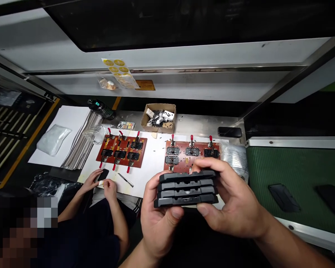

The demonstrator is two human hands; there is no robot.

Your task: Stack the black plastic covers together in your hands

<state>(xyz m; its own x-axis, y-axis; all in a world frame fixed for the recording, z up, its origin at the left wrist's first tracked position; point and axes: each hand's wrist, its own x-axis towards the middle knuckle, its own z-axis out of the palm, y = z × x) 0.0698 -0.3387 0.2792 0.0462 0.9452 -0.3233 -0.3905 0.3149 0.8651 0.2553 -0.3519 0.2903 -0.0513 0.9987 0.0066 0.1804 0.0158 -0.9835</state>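
Note:
A stack of several black plastic casings is held edge-on in front of me, between both hands. My left hand is wrapped round the stack's left end, thumb beneath. On the other end, my right hand grips with fingers over the top and thumb at the lower edge. Behind the stack lies a red-brown fixture board with red-tipped clamps; some of its slots carry black parts. My hands cover part of this board.
Left of me a co-worker's hands hold a small black part. Near them are another clamp board and a tweezer-like tool. A cardboard box stands behind. On the right, a green conveyor belt carries dark casings.

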